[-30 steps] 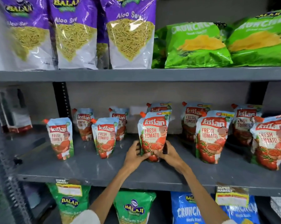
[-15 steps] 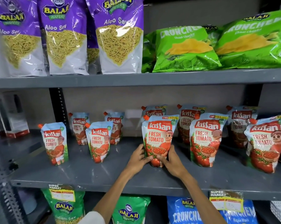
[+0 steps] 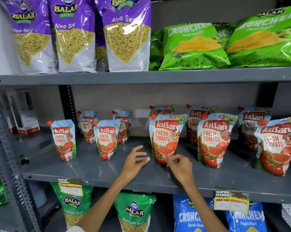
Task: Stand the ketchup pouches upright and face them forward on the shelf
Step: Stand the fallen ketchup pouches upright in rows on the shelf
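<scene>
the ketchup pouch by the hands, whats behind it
Behind the ketchup pouch stands another pouch; only its orange cap and top edge show. The front one covers its label and base.

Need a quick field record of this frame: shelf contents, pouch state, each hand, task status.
middle shelf: nine ketchup pouches visible, all upright, labels forward
centre pouch: standing free, front row
left hand: open, fingers spread, beside centre pouch, not touching
right hand: loosely curled at the pouch base, holding nothing
upper shelf: Aloo Sev bags, green Crunchem bags
task status: centre pouch looks placed
</scene>
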Demonstrator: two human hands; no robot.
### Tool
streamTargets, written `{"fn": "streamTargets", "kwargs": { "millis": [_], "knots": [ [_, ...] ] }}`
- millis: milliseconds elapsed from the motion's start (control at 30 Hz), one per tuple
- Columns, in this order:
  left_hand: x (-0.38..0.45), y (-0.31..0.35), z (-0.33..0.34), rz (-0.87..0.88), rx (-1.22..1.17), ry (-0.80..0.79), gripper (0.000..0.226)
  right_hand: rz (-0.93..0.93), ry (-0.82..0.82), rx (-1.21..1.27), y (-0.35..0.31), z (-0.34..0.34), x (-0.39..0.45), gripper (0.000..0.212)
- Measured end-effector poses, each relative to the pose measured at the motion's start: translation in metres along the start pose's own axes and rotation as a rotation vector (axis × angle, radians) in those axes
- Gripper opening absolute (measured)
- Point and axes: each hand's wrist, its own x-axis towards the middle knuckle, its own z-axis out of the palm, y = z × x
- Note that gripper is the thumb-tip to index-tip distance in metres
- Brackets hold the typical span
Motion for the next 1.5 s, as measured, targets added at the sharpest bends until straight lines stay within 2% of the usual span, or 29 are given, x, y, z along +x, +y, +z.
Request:
{"fn": "streamTargets", "kwargs": {
  "millis": [167, 400, 533, 667, 733, 833, 1067, 1500],
  "knots": [
    [-0.012, -0.004, -0.041, 0.065, 0.014, 0.056, 0.037, 0.028, -0.222, 0.265, -0.016, 0.055, -0.016, 0.025],
    [-0.007, -0.023, -0.139, 0.093, 0.085, 0.197, 0.023, 0.042, -0.262, 0.382, -0.040, 0.161, -0.009, 0.007],
    [0.007, -0.044, -0.184, 0.052, 0.123, 0.303, 0.043, 0.047, -0.284, 0.383, -0.063, 0.207, -0.004, 0.040],
    [0.024, -0.048, -0.197, -0.030, 0.087, 0.134, 0.071, -0.033, -0.318, 0.310, -0.075, 0.234, 0.002, 0.047],
    [0.031, -0.052, -0.201, -0.048, 0.085, 0.050, 0.071, -0.076, -0.335, 0.236, -0.079, 0.240, 0.000, 0.056],
    [0.035, -0.056, -0.206, -0.061, 0.141, -0.008, 0.059, -0.139, -0.382, 0.143, -0.085, 0.244, -0.006, 0.064],
    [0.029, -0.060, -0.204, -0.016, 0.164, -0.035, 0.040, -0.189, -0.436, 0.013, -0.072, 0.235, -0.011, 0.045],
    [0.036, -0.052, -0.171, -0.024, 0.182, -0.048, 0.047, -0.174, -0.411, -0.018, -0.066, 0.201, 0.000, 0.047]
  ]
}}
